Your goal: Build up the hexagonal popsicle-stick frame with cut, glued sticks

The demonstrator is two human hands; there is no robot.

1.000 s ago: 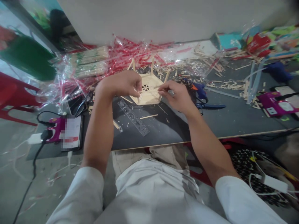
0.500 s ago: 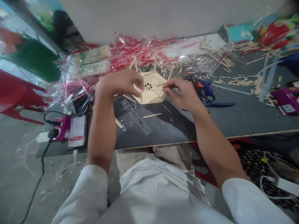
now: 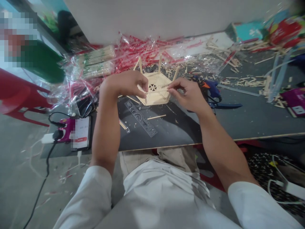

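Note:
A pale hexagonal frame built of thin wooden sticks (image 3: 156,101) stands on the dark table, with several upright posts and a spoked round pattern in its floor. Over its near side, a thin wooden stick (image 3: 157,91) runs level between my two hands. My left hand (image 3: 130,83) pinches the left end between thumb and fingertips. At the other end, my right hand (image 3: 187,93) grips it between thumb and index finger. Whether the stick touches the frame I cannot tell. Closer to me lie a clear plastic ruler (image 3: 141,119) and a loose stick (image 3: 156,117).
Behind the frame are red-and-clear plastic wrappers (image 3: 135,52) and bundled sticks (image 3: 95,63). A blue glue gun (image 3: 213,90) lies right of my right hand. Left stand a phone (image 3: 82,133) and a purple power strip (image 3: 65,128) with cables. Stick offcuts (image 3: 245,82) litter the right.
The whole view has shifted slightly to the right. Both hands keep their pinch on the stick over the frame, with hardly any movement relative to it.

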